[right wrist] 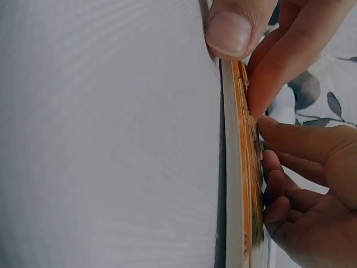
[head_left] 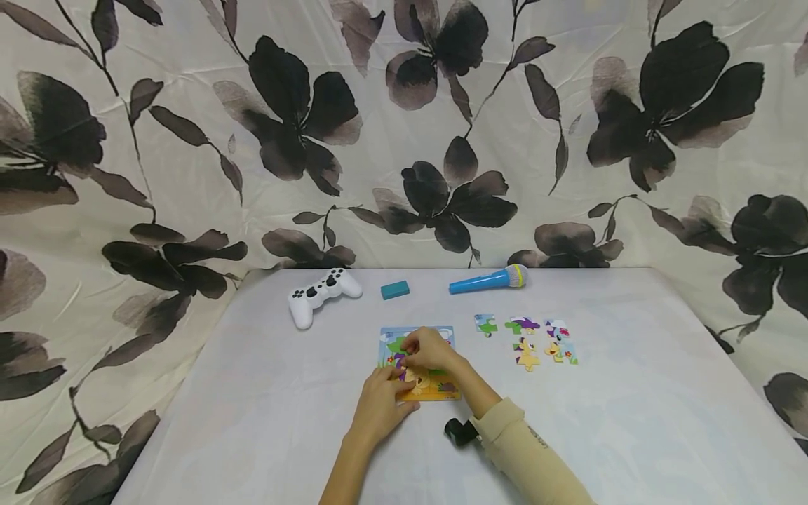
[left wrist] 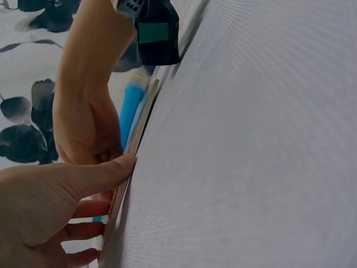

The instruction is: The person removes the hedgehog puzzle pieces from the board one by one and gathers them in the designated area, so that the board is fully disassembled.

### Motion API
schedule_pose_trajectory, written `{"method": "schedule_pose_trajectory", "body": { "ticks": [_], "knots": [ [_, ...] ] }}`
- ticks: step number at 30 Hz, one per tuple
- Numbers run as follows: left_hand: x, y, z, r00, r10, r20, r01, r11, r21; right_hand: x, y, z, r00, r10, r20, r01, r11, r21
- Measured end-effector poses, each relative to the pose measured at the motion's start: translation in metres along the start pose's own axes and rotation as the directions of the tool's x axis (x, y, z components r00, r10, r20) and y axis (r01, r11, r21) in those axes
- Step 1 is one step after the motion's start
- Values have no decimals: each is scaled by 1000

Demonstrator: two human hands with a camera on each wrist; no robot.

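Note:
A jigsaw puzzle board [head_left: 435,394] with an orange lower border and a colourful cartoon picture lies flat on the table. My left hand [head_left: 379,400] rests at its lower left; its thumb touches the front edge and its fairly straight fingers [left wrist: 89,229] lie over the board. Above the picture's left part, my right hand [head_left: 432,349] brings thumb and forefinger together on the board, seemingly around a puzzle piece that they mostly hide. Its other fingers curl in the right wrist view. Several loose puzzle pieces [head_left: 527,354] lie to the board's right.
Toward the table's back lie a white game controller [head_left: 320,294], a teal block [head_left: 395,290] and a blue toy microphone [head_left: 482,282]. A black wrist device [head_left: 461,432] sits by the right sleeve. Behind the table [head_left: 271,421] hangs a floral cloth [head_left: 379,140].

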State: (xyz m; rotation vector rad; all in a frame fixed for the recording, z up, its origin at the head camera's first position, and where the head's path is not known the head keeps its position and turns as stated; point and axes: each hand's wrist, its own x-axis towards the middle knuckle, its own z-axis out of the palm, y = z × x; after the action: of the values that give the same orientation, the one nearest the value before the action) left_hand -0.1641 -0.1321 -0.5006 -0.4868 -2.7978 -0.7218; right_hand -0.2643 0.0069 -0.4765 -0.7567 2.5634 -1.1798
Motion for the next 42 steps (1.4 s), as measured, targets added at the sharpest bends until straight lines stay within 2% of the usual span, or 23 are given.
{"method": "schedule_pose_trajectory", "body": {
  "ticks": [8,15,22,33,38,42],
  "knots": [
    [-1,0,0,999,6,-48,-8,999,-38,0,2,-1,999,38,21,-39,999,16],
    [0,-1,2,997,10,-70,-12,999,-34,2,2,-2,997,71,41,-71,997,3],
    [1,-1,2,996,19,-82,-20,1000,-18,3,4,-1,997,77,27,-77,997,14],
    [1,-1,2,996,20,-89,-22,1000,-15,-1,10,2,997,40,-60,-29,983,183],
    [1,-1,2,996,14,-88,-15,1000,-18,-3,12,4,992,36,-123,-3,965,262],
    [1,-1,2,996,11,-89,-13,1000,-19,-8,13,2,989,49,-139,-2,948,320]
  ]
}}
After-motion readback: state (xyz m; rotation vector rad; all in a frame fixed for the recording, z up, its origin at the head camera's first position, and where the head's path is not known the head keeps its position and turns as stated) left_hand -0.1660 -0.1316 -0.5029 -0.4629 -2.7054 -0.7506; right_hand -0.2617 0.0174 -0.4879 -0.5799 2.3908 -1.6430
